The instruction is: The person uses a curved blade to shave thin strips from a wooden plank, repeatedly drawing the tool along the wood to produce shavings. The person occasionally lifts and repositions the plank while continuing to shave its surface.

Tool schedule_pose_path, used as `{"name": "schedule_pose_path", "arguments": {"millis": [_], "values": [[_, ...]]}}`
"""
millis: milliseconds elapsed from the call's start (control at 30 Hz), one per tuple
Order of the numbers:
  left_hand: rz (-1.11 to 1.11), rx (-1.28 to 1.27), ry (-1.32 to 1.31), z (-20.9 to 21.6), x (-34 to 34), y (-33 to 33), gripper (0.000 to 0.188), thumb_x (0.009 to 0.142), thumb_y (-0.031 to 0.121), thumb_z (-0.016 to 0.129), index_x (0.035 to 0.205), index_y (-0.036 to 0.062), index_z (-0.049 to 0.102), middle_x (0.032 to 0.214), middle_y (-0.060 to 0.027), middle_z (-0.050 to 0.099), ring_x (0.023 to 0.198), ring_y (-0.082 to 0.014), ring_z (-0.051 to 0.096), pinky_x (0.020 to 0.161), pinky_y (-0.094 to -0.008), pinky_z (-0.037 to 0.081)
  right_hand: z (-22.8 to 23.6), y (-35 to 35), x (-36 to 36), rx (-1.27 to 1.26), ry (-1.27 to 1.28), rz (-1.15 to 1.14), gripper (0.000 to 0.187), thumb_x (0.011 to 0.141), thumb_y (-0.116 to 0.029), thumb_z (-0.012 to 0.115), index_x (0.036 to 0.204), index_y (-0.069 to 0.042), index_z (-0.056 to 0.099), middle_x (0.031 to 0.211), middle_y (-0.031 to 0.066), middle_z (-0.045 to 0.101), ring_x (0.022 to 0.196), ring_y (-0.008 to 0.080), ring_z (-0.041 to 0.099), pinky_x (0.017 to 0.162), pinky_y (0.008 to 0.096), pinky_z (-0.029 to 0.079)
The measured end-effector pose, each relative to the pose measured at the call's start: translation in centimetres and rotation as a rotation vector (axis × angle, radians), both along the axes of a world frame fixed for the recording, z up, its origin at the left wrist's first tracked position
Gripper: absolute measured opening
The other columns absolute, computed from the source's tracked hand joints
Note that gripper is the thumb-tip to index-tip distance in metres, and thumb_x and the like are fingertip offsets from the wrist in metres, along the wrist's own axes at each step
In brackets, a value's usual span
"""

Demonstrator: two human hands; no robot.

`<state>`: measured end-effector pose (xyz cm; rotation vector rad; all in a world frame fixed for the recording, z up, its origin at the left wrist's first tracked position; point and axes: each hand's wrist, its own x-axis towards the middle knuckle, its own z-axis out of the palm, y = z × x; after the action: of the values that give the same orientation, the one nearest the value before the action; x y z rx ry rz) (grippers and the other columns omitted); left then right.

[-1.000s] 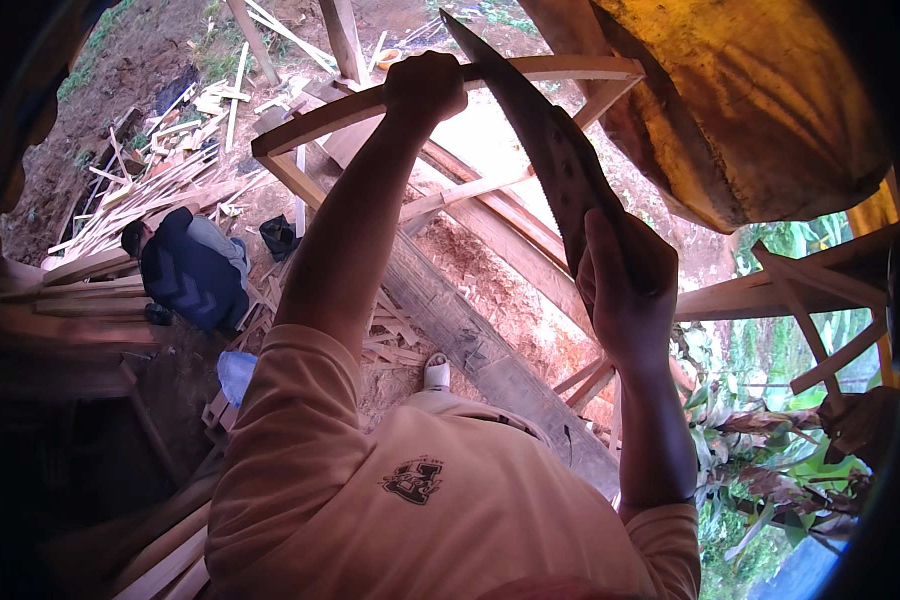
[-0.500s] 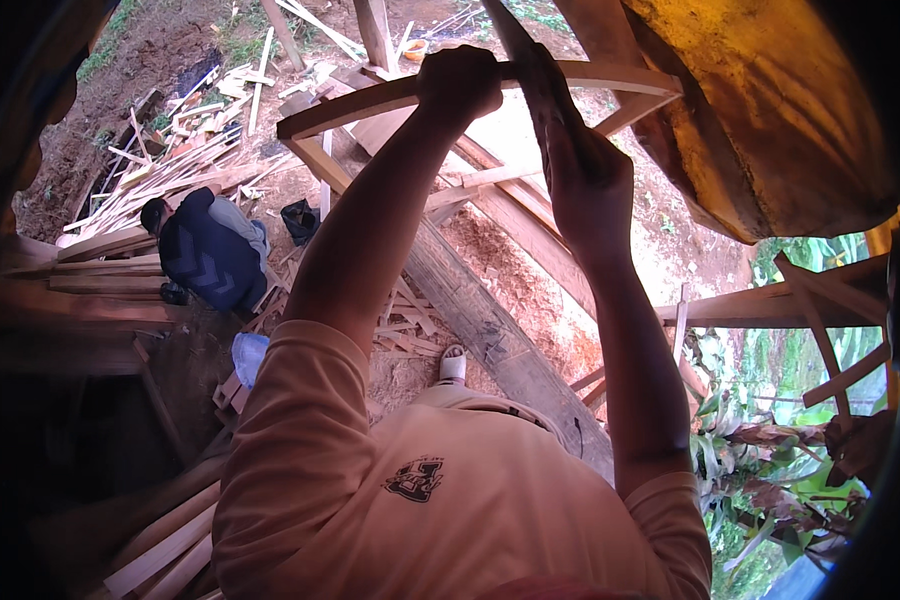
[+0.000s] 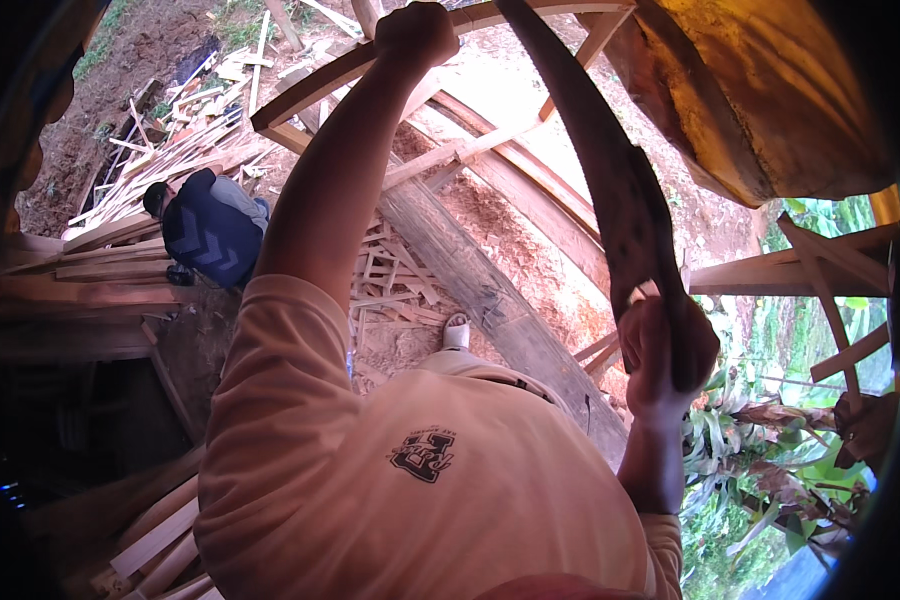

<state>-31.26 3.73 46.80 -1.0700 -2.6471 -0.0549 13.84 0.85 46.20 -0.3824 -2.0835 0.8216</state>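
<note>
My left hand (image 3: 415, 38) is closed around a pale wooden strip (image 3: 315, 90) held far out in front of me. The strip looks bowed and crosses the top of the view, with shorter pieces of wood angling off near both ends. In my right hand (image 3: 660, 350) is the handle of a handsaw (image 3: 605, 150), drawn back to the right. Its long dark blade runs up and forward to the strip, right of my left hand. The blade's tip reaches the top edge, and the cut itself cannot be made out.
A long weathered plank (image 3: 500, 290) slants across below my arms. A person in a dark top (image 3: 210, 225) crouches at the left by stacked boards (image 3: 110, 270). Scrap wood (image 3: 190, 140) lies behind them. A yellow-brown tarp (image 3: 750, 110) hangs at the upper right.
My right hand has pulled the saw back toward me and right, baring much more blade. My left hand and the strip appear higher and slightly further left in the view.
</note>
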Motion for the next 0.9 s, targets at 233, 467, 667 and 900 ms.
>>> {"name": "schedule_pose_path", "arguments": {"millis": [233,467,667,900], "values": [[-0.119,-0.004,-0.088,0.3,1.8,-0.5,0.048,0.09,0.043,0.069,0.118,0.0035,0.075,0.115,-0.0189,0.077,0.108,-0.0347,0.075,0.095,-0.0507,0.059,-3.3,-2.4,15.3,-0.399,0.236,-0.102,0.036,0.105,-0.018,0.055,0.073,-0.006,0.045,0.057,-0.0025,0.031,0.046,0.0081,0.027,0.044,0.0286,0.023],[-0.425,-0.082,-0.41,-0.1,3.7,-2.2,0.06,0.085,0.059,0.083,0.091,0.0015,0.067,0.072,-0.0073,0.068,0.059,-0.0185,0.069,0.057,-0.0341,0.054,-7.1,-5.3,20.6,-0.738,0.329,-0.296,0.038,0.106,-0.012,0.053,0.07,-0.01,0.04,0.058,-0.0025,0.029,0.046,0.0087,0.024,0.045,0.0282,0.022],[-0.302,0.067,-0.098,-0.5,6.9,-4.6,0.067,0.092,0.067,0.067,0.1,0.0009,0.073,0.089,-0.0198,0.076,0.088,-0.0363,0.076,0.079,-0.0482,0.058,-9.4,-6.5,22.7,-0.862,0.412,-0.493,0.037,0.106,-0.012,0.056,0.071,-0.012,0.041,0.058,-0.0027,0.029,0.047,0.0087,0.023,0.044,0.0287,0.022],[-0.197,0.191,-0.056,1.2,10.2,-8.0,0.063,0.097,0.062,0.065,0.105,0.0004,0.073,0.086,-0.0191,0.075,0.086,-0.0359,0.076,0.077,-0.0467,0.057,-10.1,-6.5,25.0,-0.876,0.454,-0.519,0.04,0.107,-0.014,0.057,0.07,-0.013,0.041,0.058,-0.0026,0.031,0.047,0.0087,0.024,0.045,0.0286,0.022]]}}
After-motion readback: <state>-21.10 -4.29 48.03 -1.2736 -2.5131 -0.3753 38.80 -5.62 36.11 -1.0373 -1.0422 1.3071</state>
